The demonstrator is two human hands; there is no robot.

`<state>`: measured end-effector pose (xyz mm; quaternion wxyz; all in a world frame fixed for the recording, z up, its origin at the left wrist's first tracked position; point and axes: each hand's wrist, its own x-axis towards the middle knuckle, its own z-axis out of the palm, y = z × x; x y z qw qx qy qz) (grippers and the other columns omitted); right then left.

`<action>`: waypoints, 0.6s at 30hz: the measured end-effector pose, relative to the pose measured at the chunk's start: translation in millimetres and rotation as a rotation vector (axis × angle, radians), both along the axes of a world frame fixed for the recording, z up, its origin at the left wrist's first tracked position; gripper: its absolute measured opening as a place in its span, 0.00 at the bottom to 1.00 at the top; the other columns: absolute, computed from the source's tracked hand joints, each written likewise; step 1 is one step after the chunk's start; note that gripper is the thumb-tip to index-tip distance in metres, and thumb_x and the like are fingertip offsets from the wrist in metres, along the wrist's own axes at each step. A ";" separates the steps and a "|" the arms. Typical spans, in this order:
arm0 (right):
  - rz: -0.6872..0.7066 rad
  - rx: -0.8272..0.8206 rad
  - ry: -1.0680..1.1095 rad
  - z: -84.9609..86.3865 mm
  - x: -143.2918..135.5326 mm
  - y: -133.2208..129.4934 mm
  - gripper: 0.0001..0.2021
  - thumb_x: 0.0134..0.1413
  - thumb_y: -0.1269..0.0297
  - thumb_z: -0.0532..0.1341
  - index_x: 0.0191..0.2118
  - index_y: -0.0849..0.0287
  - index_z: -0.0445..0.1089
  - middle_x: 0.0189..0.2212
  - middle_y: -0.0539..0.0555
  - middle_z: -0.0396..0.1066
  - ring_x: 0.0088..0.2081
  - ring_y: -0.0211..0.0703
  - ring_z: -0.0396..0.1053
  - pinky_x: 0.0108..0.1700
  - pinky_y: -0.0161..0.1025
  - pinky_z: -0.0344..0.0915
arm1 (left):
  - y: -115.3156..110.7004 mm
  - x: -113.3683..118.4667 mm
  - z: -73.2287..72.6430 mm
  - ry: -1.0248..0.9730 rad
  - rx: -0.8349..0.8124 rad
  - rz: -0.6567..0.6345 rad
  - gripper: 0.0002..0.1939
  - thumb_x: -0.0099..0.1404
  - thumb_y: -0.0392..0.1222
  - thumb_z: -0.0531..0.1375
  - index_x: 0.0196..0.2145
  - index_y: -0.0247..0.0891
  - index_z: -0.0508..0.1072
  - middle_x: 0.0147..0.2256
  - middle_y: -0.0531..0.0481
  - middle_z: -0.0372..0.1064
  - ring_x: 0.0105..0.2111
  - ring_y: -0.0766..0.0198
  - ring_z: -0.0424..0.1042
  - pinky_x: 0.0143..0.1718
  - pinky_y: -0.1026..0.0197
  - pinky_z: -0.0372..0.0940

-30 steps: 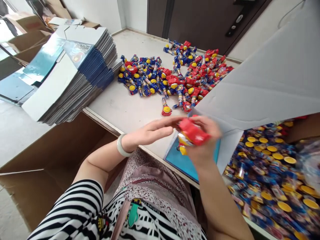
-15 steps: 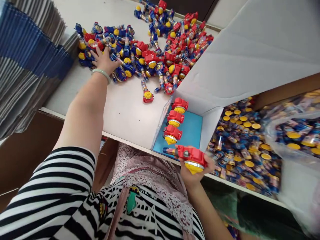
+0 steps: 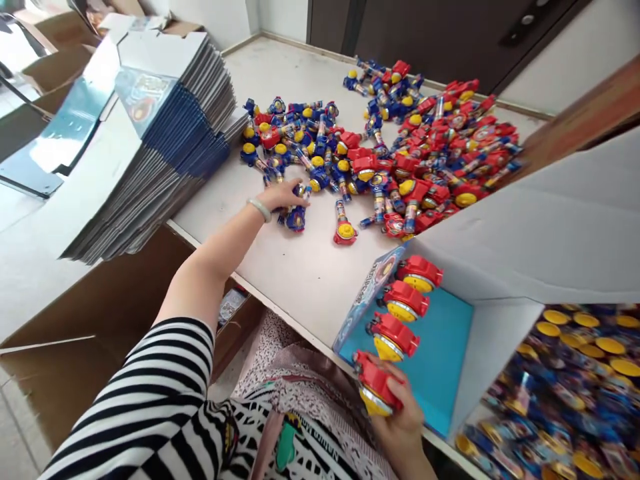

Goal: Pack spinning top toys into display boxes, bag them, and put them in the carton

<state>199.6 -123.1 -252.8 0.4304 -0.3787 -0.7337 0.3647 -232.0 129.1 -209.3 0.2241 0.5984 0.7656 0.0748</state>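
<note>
My right hand (image 3: 403,410) grips a red toy spinning top (image 3: 376,385) with a yellow tip and silver rim, at the near edge of an open display box (image 3: 440,360) with a blue floor. Three similar red tops stand in a row along the box's left wall, the closest being this red top (image 3: 393,335). Over the table, my left hand (image 3: 283,195) has its fingers closed around a blue toy top (image 3: 295,219) with a tube handle, beside the pile. A single red toy (image 3: 345,231) lies just to its right.
Blue and red toys form a large pile (image 3: 370,160) across the table (image 3: 300,287). Folded cardboard boxes (image 3: 180,140) are stacked at left. Right of the display box, many blue and yellow toys (image 3: 565,393) fill another container. An open carton (image 3: 100,340) stands below the table's left side.
My right hand has lowered the red top into line with the row in the box. My left hand has gone from spread over the pile to closed on a blue toy. The view has shifted left.
</note>
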 end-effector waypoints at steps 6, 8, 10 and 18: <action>0.037 0.221 -0.114 9.8 1.2 13.0 0.32 0.54 0.74 0.62 0.61 0.37 0.61 0.49 0.56 0.73 0.46 0.55 0.79 0.39 0.53 0.81 | -73.6 37.2 6.4 -0.105 -0.087 -0.224 0.39 0.66 0.58 0.60 0.70 0.45 0.57 0.64 0.43 0.63 0.62 0.50 0.65 0.62 0.57 0.58; 0.099 0.205 -0.249 21.7 23.6 16.7 0.31 0.55 0.68 0.65 0.62 0.39 0.62 0.52 0.57 0.73 0.49 0.57 0.78 0.42 0.53 0.81 | -79.2 35.4 11.8 -0.153 -0.031 -0.200 0.36 0.68 0.56 0.59 0.69 0.44 0.57 0.59 0.44 0.68 0.57 0.53 0.70 0.59 0.59 0.61; 0.087 0.173 -0.329 35.0 46.1 22.5 0.26 0.54 0.63 0.68 0.59 0.43 0.67 0.49 0.56 0.75 0.44 0.55 0.79 0.40 0.51 0.80 | -75.5 33.4 15.2 -0.110 0.086 -0.064 0.32 0.69 0.53 0.58 0.67 0.39 0.61 0.54 0.41 0.72 0.51 0.52 0.73 0.55 0.58 0.64; -0.237 0.127 0.133 83.8 15.6 68.5 0.05 0.59 0.64 0.66 0.41 0.52 0.78 0.36 0.53 0.76 0.31 0.42 0.75 0.33 0.43 0.77 | -52.2 59.6 -1.1 -0.003 0.149 0.238 0.28 0.64 0.37 0.62 0.59 0.26 0.61 0.53 0.24 0.70 0.56 0.42 0.69 0.56 0.49 0.60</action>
